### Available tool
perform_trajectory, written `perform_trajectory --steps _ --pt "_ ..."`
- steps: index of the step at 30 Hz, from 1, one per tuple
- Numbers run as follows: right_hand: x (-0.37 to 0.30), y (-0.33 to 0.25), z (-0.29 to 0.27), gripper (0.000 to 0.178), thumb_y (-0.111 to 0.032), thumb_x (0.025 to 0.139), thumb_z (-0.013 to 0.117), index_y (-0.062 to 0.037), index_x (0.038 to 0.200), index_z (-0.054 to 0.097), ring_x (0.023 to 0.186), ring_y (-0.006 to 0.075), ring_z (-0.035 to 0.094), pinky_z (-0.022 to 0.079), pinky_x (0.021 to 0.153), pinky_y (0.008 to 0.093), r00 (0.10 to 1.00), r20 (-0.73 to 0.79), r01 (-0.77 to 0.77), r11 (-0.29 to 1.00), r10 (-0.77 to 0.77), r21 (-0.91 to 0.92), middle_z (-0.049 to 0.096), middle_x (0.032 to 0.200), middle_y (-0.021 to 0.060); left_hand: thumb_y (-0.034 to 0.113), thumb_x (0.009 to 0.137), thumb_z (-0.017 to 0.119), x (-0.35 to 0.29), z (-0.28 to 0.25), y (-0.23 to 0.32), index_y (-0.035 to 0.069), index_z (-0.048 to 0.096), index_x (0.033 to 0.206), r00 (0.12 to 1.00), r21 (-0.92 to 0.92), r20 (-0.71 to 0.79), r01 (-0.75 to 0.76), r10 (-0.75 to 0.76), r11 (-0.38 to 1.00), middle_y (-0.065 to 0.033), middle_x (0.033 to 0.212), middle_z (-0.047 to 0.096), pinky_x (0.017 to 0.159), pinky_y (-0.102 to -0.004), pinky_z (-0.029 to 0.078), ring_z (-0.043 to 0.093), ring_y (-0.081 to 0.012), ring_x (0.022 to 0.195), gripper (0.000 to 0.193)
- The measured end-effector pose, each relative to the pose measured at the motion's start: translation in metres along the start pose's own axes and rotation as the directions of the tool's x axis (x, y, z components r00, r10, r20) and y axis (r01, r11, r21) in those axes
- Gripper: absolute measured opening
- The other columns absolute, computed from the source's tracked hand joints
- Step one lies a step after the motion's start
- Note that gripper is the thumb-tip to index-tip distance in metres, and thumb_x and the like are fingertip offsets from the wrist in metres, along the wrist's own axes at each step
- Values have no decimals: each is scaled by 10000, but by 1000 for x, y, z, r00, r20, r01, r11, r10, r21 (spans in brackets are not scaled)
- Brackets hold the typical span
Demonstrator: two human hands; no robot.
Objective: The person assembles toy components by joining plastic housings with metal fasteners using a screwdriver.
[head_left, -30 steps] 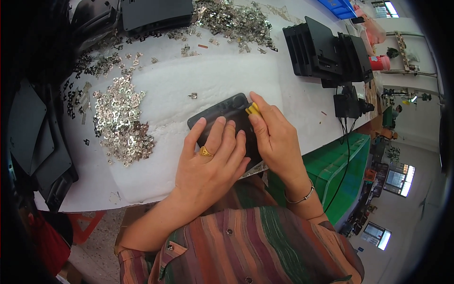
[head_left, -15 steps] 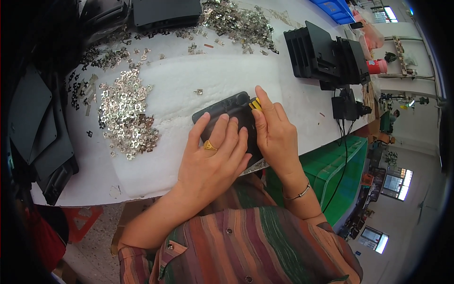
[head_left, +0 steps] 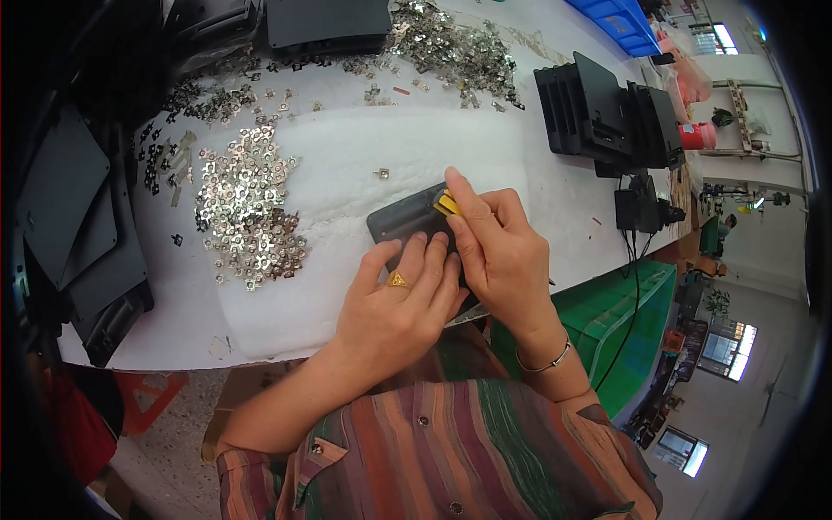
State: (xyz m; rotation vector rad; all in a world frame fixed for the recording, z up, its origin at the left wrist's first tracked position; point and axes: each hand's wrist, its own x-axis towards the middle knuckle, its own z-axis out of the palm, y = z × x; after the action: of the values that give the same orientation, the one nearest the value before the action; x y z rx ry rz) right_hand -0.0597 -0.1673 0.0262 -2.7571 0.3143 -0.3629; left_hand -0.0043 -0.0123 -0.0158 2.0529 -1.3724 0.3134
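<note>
A black plastic panel with rounded corners (head_left: 407,213) lies tilted on the white foam sheet before me. Over its near part my left hand (head_left: 394,303) is spread, fingertips pressing on the surface and holding it; a gold ring is on one finger. My right hand (head_left: 503,251) is closed round a yellow-and-black tool (head_left: 446,204), its end against the panel's far right corner. Most of the tool is hidden in the hand, so its kind does not show. Just beyond the panel a single small metal clip (head_left: 381,174) rests on the foam.
A pile of metal clips (head_left: 247,204) lies left on the foam sheet (head_left: 338,143); more clips (head_left: 455,52) are heaped at the back. Black panels (head_left: 74,204) lean at the left. Black housings (head_left: 589,108) stand right, near a black adapter (head_left: 639,206) with cables. A green crate (head_left: 607,321) is below the edge.
The tool's yellow end has moved left onto the panel's corner with my right hand. The panel has shifted slightly right and down in view, and my left hand sits a little lower.
</note>
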Motion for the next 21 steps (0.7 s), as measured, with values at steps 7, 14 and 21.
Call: perform_trajectory --steps 7,14,21 --pt "5 -5 4 475 -128 945 708 -144 1414 639 666 167 607 500 547 315 992 46 122 983 -116 -138 589 928 36 219 874 664 0 3 -2 -24 726 1005 998 -6 -38 -41 41 999 -184 1089 718 929 -390 517 673 -294 1071 283" --pt "7 -13 -4 519 -68 889 739 -128 1397 651 734 180 600 496 548 298 967 111 252 924 -229 -287 580 916 25 222 871 671 0 3 -2 -30 725 984 999 -1 -29 -43 43 999 -187 1088 715 921 -382 520 677 -292 1075 282" --pt "6 28 -7 442 -142 921 732 -200 1357 689 664 168 613 492 533 317 988 -152 66 984 -41 163 618 929 35 262 861 738 3 0 0 13 747 1000 1000 -7 -23 -14 14 1000 -145 1143 719 905 -377 516 668 -276 1091 285"
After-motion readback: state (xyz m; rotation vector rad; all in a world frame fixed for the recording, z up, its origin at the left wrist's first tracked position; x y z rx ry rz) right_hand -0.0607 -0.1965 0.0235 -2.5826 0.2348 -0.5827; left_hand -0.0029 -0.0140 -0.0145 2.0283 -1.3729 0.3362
